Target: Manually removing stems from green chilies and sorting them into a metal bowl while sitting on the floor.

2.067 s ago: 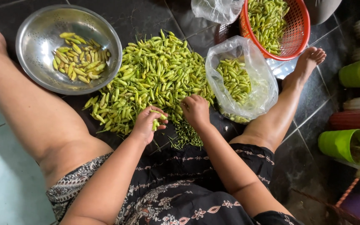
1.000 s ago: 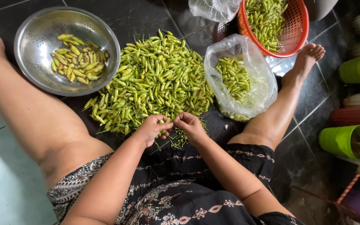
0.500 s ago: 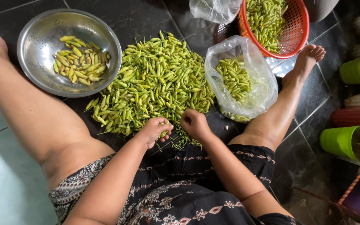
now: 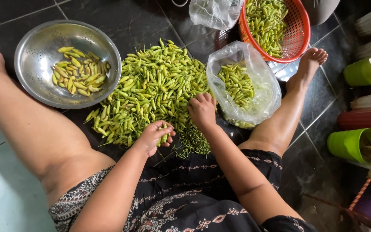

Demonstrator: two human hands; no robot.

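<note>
The pile of green chillies lies on the dark floor between the person's spread legs, within reach of both hands. The left hand, at the near edge of the pile, is curled shut around a few chillies, apparently to keep them ready for handling. The right hand rests knuckles-up on the pile's near right edge, fingers bent into the chillies; whether it grips one cannot be told. A heap of thin green stems lies just nearer than the pile, between the hands. A steel colander holding yellowish chillies sits left of the pile. A clear plastic bag of chillies touches the pile's right side; a red basket stands beyond the bag.
</note>
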